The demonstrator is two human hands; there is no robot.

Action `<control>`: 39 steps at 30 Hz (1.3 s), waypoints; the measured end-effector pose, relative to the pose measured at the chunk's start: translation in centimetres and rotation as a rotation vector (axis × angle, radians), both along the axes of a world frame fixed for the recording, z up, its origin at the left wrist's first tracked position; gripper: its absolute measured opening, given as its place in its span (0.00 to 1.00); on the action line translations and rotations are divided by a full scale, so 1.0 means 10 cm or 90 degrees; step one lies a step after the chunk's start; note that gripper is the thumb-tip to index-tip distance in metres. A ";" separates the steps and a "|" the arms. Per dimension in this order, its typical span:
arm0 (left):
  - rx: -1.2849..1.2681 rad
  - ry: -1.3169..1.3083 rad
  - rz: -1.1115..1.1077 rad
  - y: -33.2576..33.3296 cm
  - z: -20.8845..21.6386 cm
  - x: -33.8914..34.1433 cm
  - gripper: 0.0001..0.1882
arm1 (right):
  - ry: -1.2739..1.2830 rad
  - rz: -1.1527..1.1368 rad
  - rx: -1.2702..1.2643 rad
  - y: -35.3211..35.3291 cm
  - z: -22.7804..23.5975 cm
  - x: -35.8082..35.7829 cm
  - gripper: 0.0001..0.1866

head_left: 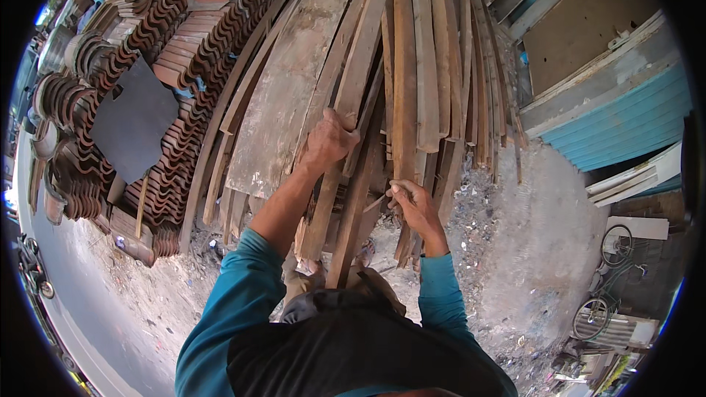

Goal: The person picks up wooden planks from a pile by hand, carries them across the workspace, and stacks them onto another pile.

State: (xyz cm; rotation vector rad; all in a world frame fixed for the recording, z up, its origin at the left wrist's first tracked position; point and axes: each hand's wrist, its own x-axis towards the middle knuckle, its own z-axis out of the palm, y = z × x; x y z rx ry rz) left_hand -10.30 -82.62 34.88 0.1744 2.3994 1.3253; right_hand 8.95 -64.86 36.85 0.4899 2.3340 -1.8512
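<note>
Long weathered wooden beams lie in a stack ahead of me, their near ends pointing toward my body. My left hand [332, 138] is closed around the near end of one greyish beam [365, 55]. Further right and nearer to me, my right hand [416, 207] has its fingers curled at the near end of a browner beam [404, 81]. A thin strip of wood shows beside those fingers. Below and between both hands, another beam [358, 209] slants down toward my legs. Left of my left hand rests a wide, worn plank [283, 95].
Curved clay roof tiles [184, 51] are stacked at the left, with a dark flat sheet [136, 121] on them. Blue corrugated panels [618, 114] stand at the right, with a bicycle [607, 287] below. Debris litters the concrete ground [529, 250]. A road runs along the far left.
</note>
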 end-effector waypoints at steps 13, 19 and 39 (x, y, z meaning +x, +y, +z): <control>0.027 -0.077 0.117 -2.19 0.36 1.59 0.28 | 0.025 -0.154 0.027 0.24 -0.57 0.38 0.20; -0.015 -0.148 0.160 -2.91 0.40 2.71 0.31 | 0.047 -0.044 -0.108 -0.33 -0.33 -0.15 0.25; 0.138 -0.343 0.362 -3.57 -0.46 4.86 0.25 | 0.016 -0.022 -0.431 -2.13 -0.53 -0.81 0.19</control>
